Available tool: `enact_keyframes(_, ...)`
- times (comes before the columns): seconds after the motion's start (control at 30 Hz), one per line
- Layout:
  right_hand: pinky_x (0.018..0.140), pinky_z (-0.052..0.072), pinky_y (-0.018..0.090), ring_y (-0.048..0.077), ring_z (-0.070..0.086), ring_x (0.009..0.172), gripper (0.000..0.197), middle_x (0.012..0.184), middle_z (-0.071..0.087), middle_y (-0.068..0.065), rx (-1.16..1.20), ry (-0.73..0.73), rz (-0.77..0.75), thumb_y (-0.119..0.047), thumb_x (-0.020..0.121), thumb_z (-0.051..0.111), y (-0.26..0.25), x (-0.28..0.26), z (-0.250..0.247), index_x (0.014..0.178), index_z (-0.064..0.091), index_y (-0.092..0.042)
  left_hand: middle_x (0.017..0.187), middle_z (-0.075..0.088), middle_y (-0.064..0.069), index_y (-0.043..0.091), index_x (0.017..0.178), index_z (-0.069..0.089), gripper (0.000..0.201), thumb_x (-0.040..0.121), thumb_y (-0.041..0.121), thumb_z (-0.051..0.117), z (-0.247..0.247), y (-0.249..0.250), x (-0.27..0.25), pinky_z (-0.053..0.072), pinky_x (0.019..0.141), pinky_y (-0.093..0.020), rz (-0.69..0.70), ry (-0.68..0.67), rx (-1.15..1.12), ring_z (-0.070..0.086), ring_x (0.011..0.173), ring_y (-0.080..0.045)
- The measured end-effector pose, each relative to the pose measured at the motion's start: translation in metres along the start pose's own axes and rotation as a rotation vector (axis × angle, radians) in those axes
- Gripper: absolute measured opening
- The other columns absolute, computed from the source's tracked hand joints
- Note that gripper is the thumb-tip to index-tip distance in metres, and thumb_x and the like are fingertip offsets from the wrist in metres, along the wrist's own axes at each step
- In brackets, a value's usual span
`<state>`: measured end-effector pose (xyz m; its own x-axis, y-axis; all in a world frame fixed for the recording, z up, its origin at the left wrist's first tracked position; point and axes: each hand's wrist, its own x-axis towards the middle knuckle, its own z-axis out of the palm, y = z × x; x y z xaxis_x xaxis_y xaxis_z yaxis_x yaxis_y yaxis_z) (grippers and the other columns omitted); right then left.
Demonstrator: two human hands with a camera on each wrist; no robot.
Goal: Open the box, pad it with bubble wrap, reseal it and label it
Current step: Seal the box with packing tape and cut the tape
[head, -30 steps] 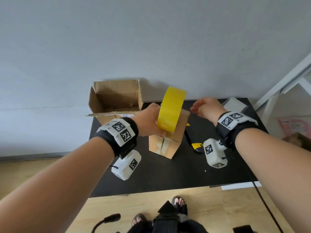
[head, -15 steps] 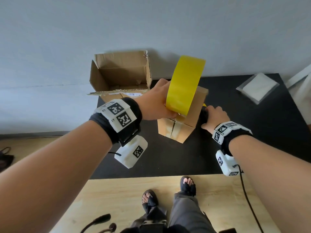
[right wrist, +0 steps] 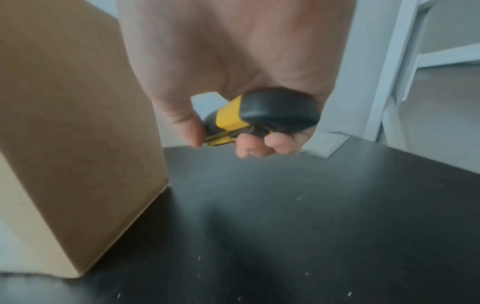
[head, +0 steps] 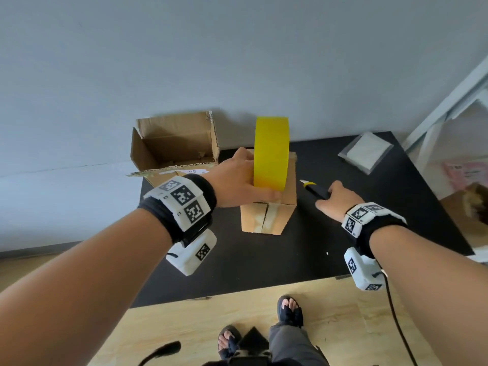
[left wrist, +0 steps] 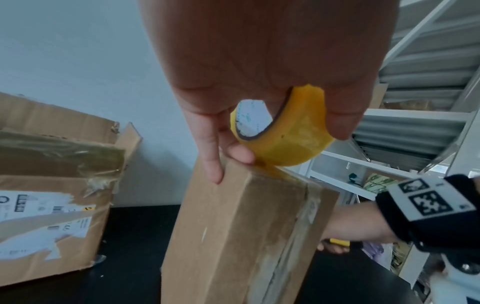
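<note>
Both hands closed: left (head: 239,180) around tape roll (head: 271,151) at box (head: 274,207) edge, right (head: 336,199) around knife (head: 315,190).

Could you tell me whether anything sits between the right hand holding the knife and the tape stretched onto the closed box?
Nothing visible does. The right hand grips the knife beside the box, with only bare black table between; the left hand holds the tape roll on the box top.
</note>
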<state>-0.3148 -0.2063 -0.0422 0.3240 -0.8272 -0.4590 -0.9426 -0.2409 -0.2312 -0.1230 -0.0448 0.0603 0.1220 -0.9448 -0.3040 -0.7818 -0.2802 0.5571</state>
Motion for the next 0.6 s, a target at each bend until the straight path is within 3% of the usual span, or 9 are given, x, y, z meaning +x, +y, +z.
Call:
enact_keyframes(0.1, 0.064, 0.046, 0.033, 0.023, 0.060, 0.072, 0.029, 0.084, 0.060, 0.003, 0.031, 0.039, -0.047, -0.031, 0.088, 0.054, 0.007, -0.013, -0.026, 0.111, 0.044, -0.015, 0.136, 0.045, 0.005, 0.037, 0.129, 0.055, 0.055, 0.081, 0.063, 0.057, 0.002, 0.007, 0.006, 0.045, 0.101, -0.043, 0.031, 0.033, 0.009, 0.047, 0.120, -0.017)
enact_keyframes(0.17, 0.071, 0.053, 0.038, 0.027, 0.066, 0.076, 0.025, 0.086, 0.068, 0.007, 0.143, 0.046, -0.081, -0.022, 0.091, 0.047, 0.011, -0.019, -0.041, 0.114, 0.049, -0.013, 0.123, 0.059, 0.005, 0.031, 0.122, 0.061, 0.050, 0.081, 0.060, 0.059, -0.001, 0.011, 0.011, 0.048, 0.097, -0.041, 0.006, 0.064, -0.059, 0.058, 0.108, -0.015)
enact_keyframes(0.23, 0.067, 0.054, 0.037, 0.025, 0.065, 0.070, 0.032, 0.090, 0.071, 0.014, 0.334, -0.003, -0.104, -0.010, 0.094, 0.040, 0.014, -0.026, -0.055, 0.126, 0.045, -0.011, 0.114, 0.066, 0.004, 0.025, 0.120, 0.063, 0.046, 0.085, 0.055, 0.060, -0.008, 0.014, 0.017, 0.048, 0.097, -0.037, -0.035, 0.118, -0.093, 0.061, 0.104, -0.016)
enact_keyframes(0.3, 0.058, 0.052, 0.034, 0.025, 0.063, 0.065, 0.042, 0.095, 0.068, 0.020, 0.530, -0.077, -0.115, -0.001, 0.096, 0.039, 0.016, -0.035, -0.070, 0.137, 0.036, -0.010, 0.114, 0.067, 0.005, 0.024, 0.121, 0.062, 0.045, 0.086, 0.052, 0.060, -0.014, 0.015, 0.022, 0.047, 0.096, -0.033, -0.073, 0.199, -0.146, 0.061, 0.105, -0.015)
enact_keyframes(0.37, 0.058, 0.053, 0.035, 0.028, 0.063, 0.066, 0.041, 0.095, 0.066, 0.022, 0.654, -0.118, -0.151, 0.004, 0.097, 0.040, 0.016, -0.042, -0.082, 0.136, 0.036, -0.005, 0.112, 0.067, 0.006, 0.027, 0.119, 0.063, 0.040, 0.086, 0.049, 0.062, -0.020, 0.013, 0.029, 0.047, 0.094, -0.031, -0.094, 0.266, -0.226, 0.062, 0.103, -0.014)
enact_keyframes(0.5, 0.068, 0.057, 0.042, 0.033, 0.067, 0.073, 0.030, 0.096, 0.067, 0.024, 0.685, -0.125, -0.250, 0.002, 0.098, 0.042, 0.012, -0.049, -0.099, 0.128, 0.044, -0.003, 0.114, 0.068, -0.001, 0.029, 0.118, 0.062, 0.033, 0.086, 0.037, 0.066, -0.028, 0.004, 0.046, 0.048, 0.096, -0.034, -0.101, 0.299, -0.288, 0.064, 0.104, -0.018)
enact_keyframes(0.6, 0.068, 0.058, 0.042, 0.031, 0.067, 0.067, 0.028, 0.090, 0.068, 0.022, 0.663, -0.133, -0.320, -0.002, 0.099, 0.043, 0.004, -0.052, -0.107, 0.126, 0.046, -0.004, 0.118, 0.066, -0.002, 0.026, 0.120, 0.060, 0.031, 0.089, 0.029, 0.063, -0.030, -0.001, 0.053, 0.047, 0.093, -0.031, -0.097, 0.326, -0.329, 0.062, 0.107, -0.019)
